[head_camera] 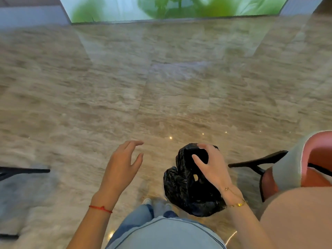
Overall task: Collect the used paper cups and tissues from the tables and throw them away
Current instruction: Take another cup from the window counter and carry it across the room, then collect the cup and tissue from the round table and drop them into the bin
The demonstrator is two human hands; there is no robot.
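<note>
A crumpled black plastic bag [186, 187] hangs in front of my legs, low and right of centre. My right hand [212, 164] grips its bunched top, fingers and thumb curled round the plastic. My left hand [122, 164] hovers beside it to the left, fingers relaxed and spread, holding nothing. No paper cups or tissues show in this blurred frame; what the bag holds is hidden.
Glossy beige marble floor [161, 87] stretches ahead to a bright window with green foliage [170, 8]. A pink chair with black legs [312, 162] stands at the right. Dark furniture legs [23, 171] on a pale rug show at the left edge.
</note>
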